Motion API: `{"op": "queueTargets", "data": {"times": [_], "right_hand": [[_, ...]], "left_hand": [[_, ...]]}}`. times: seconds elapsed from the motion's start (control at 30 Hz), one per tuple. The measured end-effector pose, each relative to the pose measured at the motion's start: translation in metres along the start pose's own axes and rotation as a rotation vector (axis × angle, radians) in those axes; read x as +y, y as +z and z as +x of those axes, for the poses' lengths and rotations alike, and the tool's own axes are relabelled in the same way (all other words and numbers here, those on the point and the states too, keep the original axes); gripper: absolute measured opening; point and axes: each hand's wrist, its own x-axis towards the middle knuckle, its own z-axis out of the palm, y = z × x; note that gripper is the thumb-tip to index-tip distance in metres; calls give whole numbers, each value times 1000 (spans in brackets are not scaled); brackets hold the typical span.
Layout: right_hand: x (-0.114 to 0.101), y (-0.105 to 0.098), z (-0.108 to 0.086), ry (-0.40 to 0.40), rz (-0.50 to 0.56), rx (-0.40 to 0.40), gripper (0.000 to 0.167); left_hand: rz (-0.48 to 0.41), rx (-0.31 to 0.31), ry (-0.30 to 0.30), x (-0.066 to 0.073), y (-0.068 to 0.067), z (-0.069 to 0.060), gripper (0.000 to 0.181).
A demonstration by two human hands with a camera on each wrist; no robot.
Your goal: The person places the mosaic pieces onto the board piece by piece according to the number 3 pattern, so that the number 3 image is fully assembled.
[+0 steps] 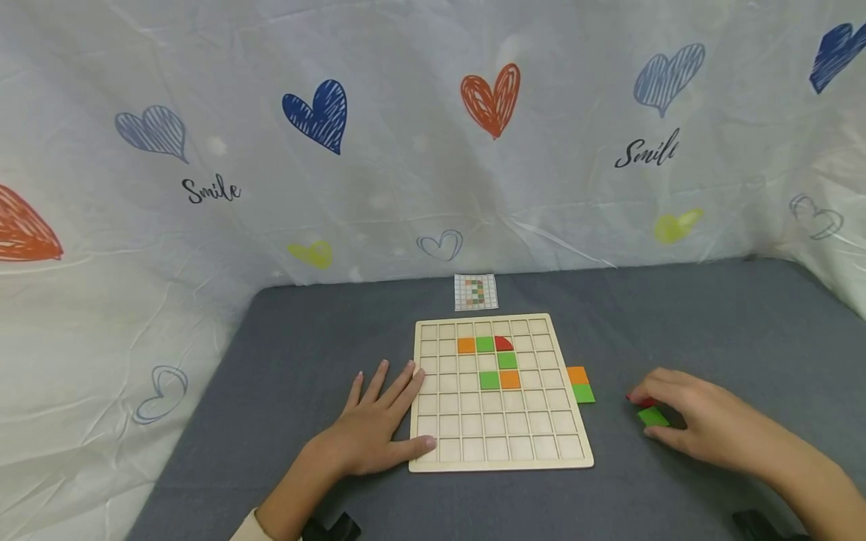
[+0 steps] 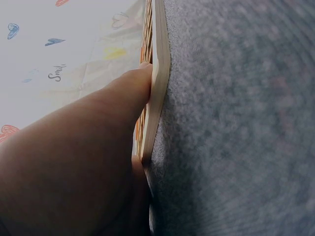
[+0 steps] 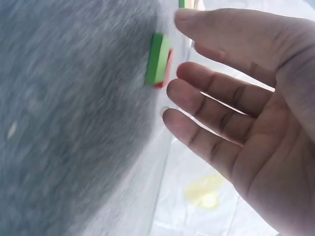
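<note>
My left hand (image 1: 375, 432) lies with spread fingers at the left side of a wooden grid board (image 1: 473, 448); its thumb (image 2: 133, 88) rests on the board's near-left corner. On the board sit several tiles, among them an orange square (image 1: 466, 345), a green square (image 1: 485, 344) and a red rounded piece (image 1: 504, 343). To the right, my right hand (image 1: 700, 417) hovers, fingers loosely bent, over a loose green tile (image 1: 653, 418) and a red tile (image 3: 169, 66) behind it. In the right wrist view, fingertips and thumb appear apart from these tiles.
A small printed pattern card (image 1: 476, 292) lies behind the board. Orange (image 1: 577, 375) and green (image 1: 583, 394) tiles lie against the board's right edge. Grey cloth (image 1: 325, 330) covers the table, and a white curtain (image 1: 406, 180) with hearts hangs behind.
</note>
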Motion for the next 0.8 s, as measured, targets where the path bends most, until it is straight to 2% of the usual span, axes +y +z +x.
{"op": "queueTargets", "data": {"times": [0.13, 0.23, 0.53, 0.8], "right_hand": [[7, -1, -6, 27, 31, -80, 44], [8, 0, -7, 45, 41, -111, 42], [12, 0, -9, 33, 62, -118, 44], [12, 1, -8, 13, 34, -94, 47]], "left_hand": [[0, 0, 1, 0, -1, 0, 96], [-2, 0, 2, 0, -1, 0, 96], [-5, 0, 3, 0, 0, 0, 96], [-10, 6, 7, -1, 0, -1, 96]]}}
